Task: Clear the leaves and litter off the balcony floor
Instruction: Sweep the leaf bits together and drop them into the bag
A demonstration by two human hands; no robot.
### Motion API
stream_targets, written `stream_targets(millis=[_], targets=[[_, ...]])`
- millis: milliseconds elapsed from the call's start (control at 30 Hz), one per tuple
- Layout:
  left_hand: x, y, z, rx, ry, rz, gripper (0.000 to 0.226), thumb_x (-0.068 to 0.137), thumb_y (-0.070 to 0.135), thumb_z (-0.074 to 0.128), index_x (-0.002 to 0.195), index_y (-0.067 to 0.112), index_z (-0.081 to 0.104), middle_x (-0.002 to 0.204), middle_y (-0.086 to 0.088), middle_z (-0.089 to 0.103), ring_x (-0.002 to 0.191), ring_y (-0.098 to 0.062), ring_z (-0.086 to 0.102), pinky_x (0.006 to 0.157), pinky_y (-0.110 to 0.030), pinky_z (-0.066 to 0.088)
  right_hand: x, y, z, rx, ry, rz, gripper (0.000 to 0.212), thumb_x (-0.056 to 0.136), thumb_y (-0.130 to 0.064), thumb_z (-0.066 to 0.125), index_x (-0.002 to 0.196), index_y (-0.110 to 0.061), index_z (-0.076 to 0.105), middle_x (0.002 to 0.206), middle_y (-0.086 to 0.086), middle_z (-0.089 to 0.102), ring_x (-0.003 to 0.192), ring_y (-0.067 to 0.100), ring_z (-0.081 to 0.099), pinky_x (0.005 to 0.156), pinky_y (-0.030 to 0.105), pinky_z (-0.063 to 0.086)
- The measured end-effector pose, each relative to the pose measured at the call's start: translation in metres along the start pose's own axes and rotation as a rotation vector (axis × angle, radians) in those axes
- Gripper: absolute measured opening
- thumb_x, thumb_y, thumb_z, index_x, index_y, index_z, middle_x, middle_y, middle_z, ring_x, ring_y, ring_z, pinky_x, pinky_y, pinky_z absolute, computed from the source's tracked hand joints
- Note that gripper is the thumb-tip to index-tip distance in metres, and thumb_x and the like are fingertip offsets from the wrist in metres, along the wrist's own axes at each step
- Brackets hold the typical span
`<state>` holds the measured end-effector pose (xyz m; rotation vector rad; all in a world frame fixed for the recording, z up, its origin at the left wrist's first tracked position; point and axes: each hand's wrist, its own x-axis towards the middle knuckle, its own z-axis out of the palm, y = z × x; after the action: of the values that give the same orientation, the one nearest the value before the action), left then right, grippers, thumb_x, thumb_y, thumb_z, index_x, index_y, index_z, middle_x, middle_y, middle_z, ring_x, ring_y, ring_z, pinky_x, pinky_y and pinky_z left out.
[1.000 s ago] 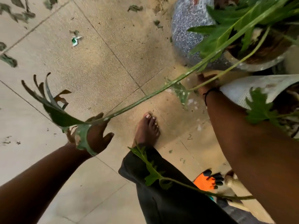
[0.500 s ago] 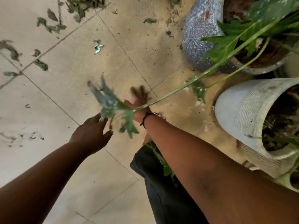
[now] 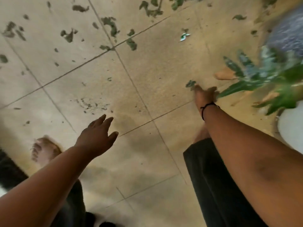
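Note:
Torn green leaf scraps lie scattered over the beige tiled floor, mostly in the upper left and top. A small white and green wrapper lies at the upper right. My left hand hovers over the floor with straight fingers and holds nothing. My right hand, with a black band at the wrist, reaches forward and seems to grip the end of a blurred green leafy stalk that runs off to the right. One small leaf lies just beyond its thumb.
A speckled grey-blue pot stands at the upper right and a white pot at the right edge. A dry brown leaf lies between them. My bare left foot and dark trouser legs are below.
The view has swung left. My right hand has carried the leafy stalk to the right, towards the pots. My left hand, which held the leaf a second ago, is free with spread fingers.

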<state>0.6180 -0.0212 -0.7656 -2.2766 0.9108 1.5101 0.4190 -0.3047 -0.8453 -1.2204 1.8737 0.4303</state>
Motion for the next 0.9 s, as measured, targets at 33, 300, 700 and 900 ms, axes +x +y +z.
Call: stream_targets(millis=[33,300,700,900], targets=[[0.0,-0.013,0.002,-0.021,-0.001,-0.016,0.067,0.099,0.046,0.049,0.156,0.022,0.024,0.165,-0.004,0.015,0.148,-0.029,0.023,0.116,-0.042,0.028,-0.003,-0.009,0.017,0.019,0.032,-0.005,0.083,0.101,-0.042,0.046,0.154,-0.002,-0.004,0.163,0.015,-0.003,0.15,0.029,0.003,0.119,0.031,0.008],[-0.006,-0.097,0.015,-0.225,0.022,-0.124,0.068,0.098,0.045,0.052,0.155,0.019,0.026,0.163,-0.008,0.02,0.148,-0.028,0.023,0.118,-0.043,0.026,-0.066,-0.052,0.115,-0.082,-0.298,-0.544,0.065,0.1,-0.03,0.055,0.154,-0.014,0.023,0.163,0.005,0.015,0.146,0.016,0.021,0.11,0.014,0.019],[-0.012,-0.208,0.011,-0.425,0.136,-0.319,0.07,0.097,0.039,0.057,0.155,0.016,0.025,0.159,-0.012,0.028,0.143,-0.035,0.03,0.117,-0.052,0.024,-0.111,-0.017,0.181,-0.593,-0.743,-0.013,0.087,0.074,-0.083,0.039,0.097,-0.006,0.072,0.087,0.009,0.073,0.073,0.022,0.065,0.071,0.028,0.052],[-0.004,-0.254,0.004,-0.284,0.14,-0.27,0.07,0.096,0.039,0.056,0.155,0.017,0.025,0.161,-0.011,0.024,0.145,-0.034,0.026,0.114,-0.051,0.03,-0.133,-0.116,0.242,-0.194,-0.681,-0.313,0.055,0.081,-0.071,0.056,0.085,-0.017,0.067,0.073,0.002,0.067,0.063,0.017,0.058,0.058,0.025,0.048]])
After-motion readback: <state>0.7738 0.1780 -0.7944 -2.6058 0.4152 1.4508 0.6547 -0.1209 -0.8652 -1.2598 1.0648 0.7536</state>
